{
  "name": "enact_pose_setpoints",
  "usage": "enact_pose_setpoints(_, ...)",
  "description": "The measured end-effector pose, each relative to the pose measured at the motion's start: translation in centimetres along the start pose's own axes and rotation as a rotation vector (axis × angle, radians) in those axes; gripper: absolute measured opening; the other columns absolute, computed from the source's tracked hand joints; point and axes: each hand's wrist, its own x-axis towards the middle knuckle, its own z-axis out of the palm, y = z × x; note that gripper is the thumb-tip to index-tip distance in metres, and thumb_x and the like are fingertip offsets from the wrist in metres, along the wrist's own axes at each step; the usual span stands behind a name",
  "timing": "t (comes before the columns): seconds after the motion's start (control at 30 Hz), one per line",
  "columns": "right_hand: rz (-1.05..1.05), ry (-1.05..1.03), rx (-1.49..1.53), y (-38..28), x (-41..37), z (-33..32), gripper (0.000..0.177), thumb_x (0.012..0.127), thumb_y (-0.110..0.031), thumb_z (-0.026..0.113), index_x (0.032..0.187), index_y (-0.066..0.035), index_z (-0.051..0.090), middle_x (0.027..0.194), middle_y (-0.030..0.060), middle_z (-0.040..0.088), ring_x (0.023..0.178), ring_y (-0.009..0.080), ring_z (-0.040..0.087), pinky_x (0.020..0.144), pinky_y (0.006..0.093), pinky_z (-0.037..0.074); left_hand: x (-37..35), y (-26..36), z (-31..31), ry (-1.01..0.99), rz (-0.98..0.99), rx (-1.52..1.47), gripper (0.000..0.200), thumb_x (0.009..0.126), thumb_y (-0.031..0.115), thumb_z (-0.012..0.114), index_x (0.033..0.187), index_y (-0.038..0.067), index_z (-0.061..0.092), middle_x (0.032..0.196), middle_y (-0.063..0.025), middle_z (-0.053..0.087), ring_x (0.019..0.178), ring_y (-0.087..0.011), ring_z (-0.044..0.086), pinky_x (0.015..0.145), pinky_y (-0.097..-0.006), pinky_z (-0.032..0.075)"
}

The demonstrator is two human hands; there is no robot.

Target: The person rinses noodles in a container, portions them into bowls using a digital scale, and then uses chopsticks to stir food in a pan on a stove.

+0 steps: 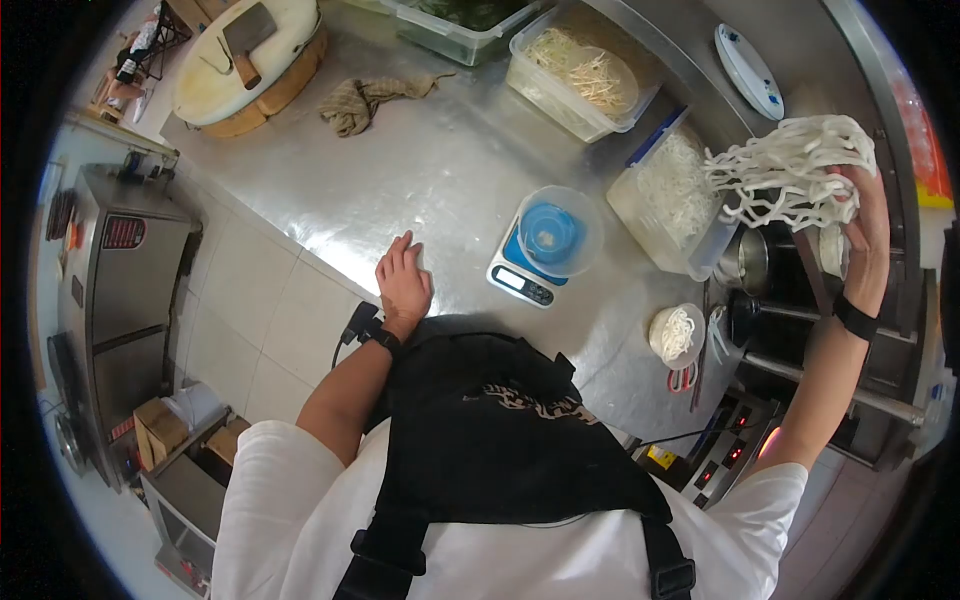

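Note:
My right hand (862, 215) is closed round a bundle of thick white noodles (795, 170), raised at the right. The strands hang beside a clear tub of thin white noodles (675, 190). My left hand (405, 285) lies flat near the table's front edge, fingers stretched out and holding nothing. Between my hands, a clear round bowl (590, 235) with a blue base showing through it sits on a kitchen scale (512, 280). To the right of the scale stands a small tub of thick white noodles (677, 335).
Red-handled scissors (683, 378) lie near the small tub. Farther back are a container of pale shreds (585, 80), a container of greens (465, 30), a crumpled cloth (365, 103) and a cleaver (245, 45) on a round chopping block (210, 85). Metal pots (748, 258) stand at right.

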Motion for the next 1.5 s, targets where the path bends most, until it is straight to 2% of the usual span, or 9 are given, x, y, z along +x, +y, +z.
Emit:
enact_pose_setpoints(0.4,0.293,-0.347,0.256,12.5,-3.7,17.1,0.029,0.069,0.0,0.053,0.098,-0.002,0.052,0.09,0.0063,0.058,0.077,0.0154,0.058,0.065,0.025,0.047,0.1,0.2,-0.3,-0.017,-0.002,0.026,0.039,0.068,0.01,0.048,0.107,0.008,0.044,0.124,-0.005,0.035,0.119,-0.0223,0.029,0.094,-0.0385,0.024)
enact_pose_setpoints(0.5,0.161,-0.419,0.085,20.1,-4.1,21.4,0.027,0.073,-0.006,0.056,0.099,-0.002,0.052,0.091,0.0053,0.057,0.084,0.0176,0.056,0.073,0.0267,0.045,0.2,0.1,-0.2,-0.018,0.011,0.038,0.039,0.068,0.01,0.048,0.107,0.008,0.044,0.124,-0.0049,0.035,0.119,-0.0221,0.029,0.094,-0.0385,0.024)
enact_pose_setpoints(0.57,-0.331,-0.499,-0.558,22.3,-4.7,22.7,0.028,0.076,-0.014,0.057,0.101,-0.003,0.052,0.09,0.0056,0.057,0.085,0.0192,0.054,0.077,0.0265,0.042,0.3,0.3,-0.3,-0.024,-0.001,0.031,0.039,0.068,0.01,0.048,0.107,0.007,0.044,0.124,-0.0049,0.035,0.119,-0.0221,0.029,0.094,-0.0385,0.024)
enact_pose_setpoints(0.63,-0.361,-0.431,-0.478,21.5,-4.4,21.8,0.024,0.079,-0.02,0.055,0.098,-0.005,0.054,0.086,0.0061,0.057,0.078,0.0165,0.054,0.071,0.0262,0.043,0.3,0.4,-0.4,-0.017,-0.01,0.045,0.039,0.068,0.01,0.048,0.107,0.007,0.044,0.124,-0.0048,0.034,0.119,-0.0221,0.029,0.094,-0.0383,0.024)
enact_pose_setpoints(0.7,0.148,-0.356,-0.134,19.3,-4.0,19.7,0.022,0.081,-0.021,0.052,0.092,-0.002,0.055,0.081,0.0058,0.056,0.072,0.0136,0.052,0.065,0.0258,0.043,0.3,0.2,-0.2,0.0,0.032,0.073,0.039,0.068,0.01,0.048,0.107,0.007,0.044,0.124,-0.005,0.035,0.119,-0.0222,0.029,0.095,-0.0382,0.023)
enact_pose_setpoints(0.9,0.57,-0.231,-0.292,23.9,-2.7,16.9,0.029,0.084,-0.029,0.048,0.093,-0.002,0.055,0.085,0.0052,0.057,0.076,0.0113,0.052,0.065,0.0249,0.041,0.3,0.5,-0.1,0.014,0.016,0.101,0.038,0.069,0.01,0.046,0.107,0.007,0.045,0.124,-0.0053,0.035,0.118,-0.0224,0.03,0.095,-0.0382,0.023)
enact_pose_setpoints(1.1,0.397,-0.113,0.549,29.5,-1.7,20.0,0.028,0.086,-0.028,0.043,0.098,-0.004,0.051,0.097,0.0061,0.057,0.089,0.0132,0.048,0.077,0.0262,0.034,0.3,0.3,0.0,-0.032,0.009,0.064,0.037,0.069,0.01,0.046,0.106,0.007,0.045,0.124,-0.0054,0.035,0.118,-0.0226,0.03,0.095,-0.0383,0.023)
enact_pose_setpoints(1.3,0.193,0.013,0.529,24.2,-3.0,18.6,0.025,0.09,-0.024,0.034,0.082,-0.007,0.05,0.094,0.0072,0.058,0.076,0.0101,0.048,0.069,0.0227,0.036,0.3,0.2,0.1,-0.014,0.029,0.042,0.036,0.07,0.01,0.045,0.106,0.007,0.045,0.124,-0.0057,0.035,0.118,-0.0226,0.03,0.095,-0.0385,0.023)
enact_pose_setpoints(1.5,0.015,-0.137,0.68,13.2,-5.4,14.7,0.021,0.088,-0.021,0.037,0.071,-0.008,0.04,0.061,-0.0018,0.029,0.056,0.0101,0.029,0.052,0.0229,0.026,0.2,0.0,0.4,-0.001,0.046,0.063,0.036,0.07,0.01,0.045,0.106,0.007,0.044,0.124,-0.0067,0.036,0.118,-0.0235,0.03,0.095,-0.0389,0.023)
